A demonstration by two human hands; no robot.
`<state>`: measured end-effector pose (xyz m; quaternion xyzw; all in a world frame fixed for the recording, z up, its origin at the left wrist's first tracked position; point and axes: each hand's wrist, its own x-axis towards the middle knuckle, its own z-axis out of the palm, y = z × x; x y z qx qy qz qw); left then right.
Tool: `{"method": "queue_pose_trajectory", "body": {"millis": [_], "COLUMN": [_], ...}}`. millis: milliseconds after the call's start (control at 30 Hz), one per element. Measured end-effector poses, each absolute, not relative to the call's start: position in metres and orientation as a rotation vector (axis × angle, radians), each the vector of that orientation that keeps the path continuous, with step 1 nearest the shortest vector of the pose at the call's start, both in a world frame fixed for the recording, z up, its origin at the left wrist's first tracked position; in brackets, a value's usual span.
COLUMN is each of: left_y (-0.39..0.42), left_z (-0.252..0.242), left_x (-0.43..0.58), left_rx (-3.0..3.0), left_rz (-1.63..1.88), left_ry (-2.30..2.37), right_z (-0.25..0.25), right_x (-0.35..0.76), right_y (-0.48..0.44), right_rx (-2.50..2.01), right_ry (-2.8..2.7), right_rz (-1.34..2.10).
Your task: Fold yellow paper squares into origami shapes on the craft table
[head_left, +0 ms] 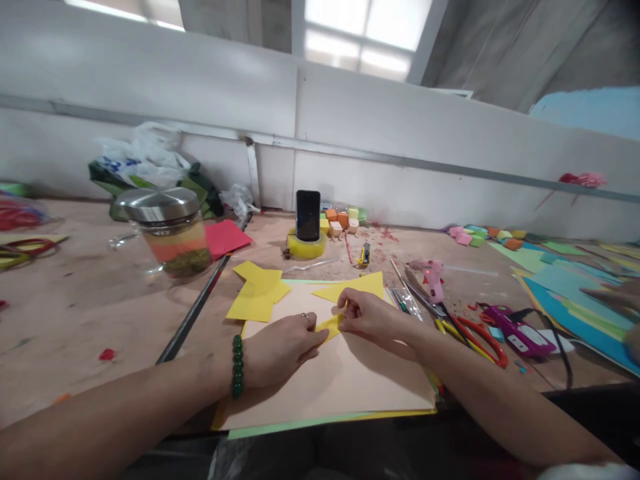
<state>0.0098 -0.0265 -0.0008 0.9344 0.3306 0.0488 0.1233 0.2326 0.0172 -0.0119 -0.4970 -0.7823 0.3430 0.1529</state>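
Note:
A small strip of yellow paper (330, 327) is pinched between my two hands, just above a stack of pale pink paper sheets (370, 393). My left hand (285, 343), with a ring and a green bead bracelet (237, 367) at the wrist, grips its left end. Closed fingers of my right hand (367, 313) hold the other end. Several cut yellow paper pieces (257, 293) overlap at the upper left of the stack. Another yellow paper piece (370, 285) lies behind my right hand.
A glass tea mug (175, 240) stands at the left. A phone (308, 215) rests upright in a yellow tape roll (306, 247). To the right lie a pink glue gun (434, 279), orange-handled scissors (483, 340) and a purple tool (517, 333). Another person's hand (613, 300) shows at far right.

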Motion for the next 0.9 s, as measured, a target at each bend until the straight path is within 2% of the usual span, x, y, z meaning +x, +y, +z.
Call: {"method": "queue_pose_trajectory", "body": {"millis": [200, 400, 667, 900], "left_y": [-0.032, -0.032, -0.031, -0.035], "left_z": [-0.003, -0.005, -0.003, 0.0], "left_x": [0.015, 0.016, 0.014, 0.015], "left_rx": [2.917, 2.879, 2.963, 2.963], "left_rz": [0.109, 0.165, 0.128, 0.12], "left_ry": [0.998, 1.008, 0.97, 1.029], "right_z": [0.002, 0.015, 0.014, 0.019], "right_x": [0.217, 0.199, 0.202, 0.218], "right_y": [0.012, 0.021, 0.039, 0.038], "right_rx": [-1.444, -1.692, -1.701, -1.892], "right_ry": [-2.391, -2.427, -2.388, -2.231], "right_rz": [0.828, 1.006, 1.409, 1.409]}}
